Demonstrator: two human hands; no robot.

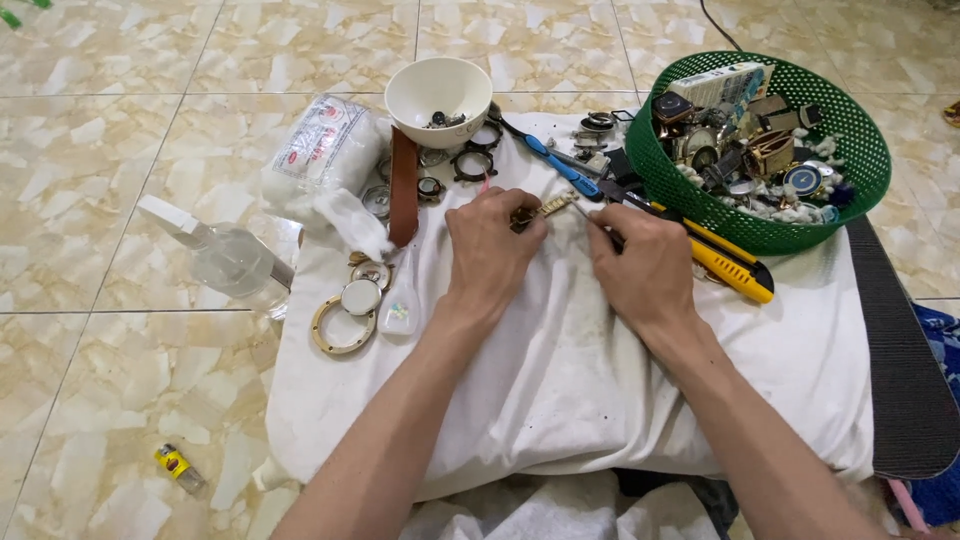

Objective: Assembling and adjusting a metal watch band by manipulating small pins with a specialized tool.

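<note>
Two hands, L grip (490, 250) pinching gold watch band (540, 210), R grip (640, 265) holding thin tool (590, 218) at it

On a white cloth (560, 360) spread over a marbled tile floor (110, 200), a person's left hand (487, 250) pinches a gold watch band piece (540, 210) while the right hand (645, 270) brings a thin metal tool (583, 213) to its end. A yellow utility knife (730, 268) lies just beside the right hand. A green basket (860, 190) of watch parts, a white bowl (438, 98), a brown strap (403, 200) and a clear bottle (225, 255) surround them.
</note>
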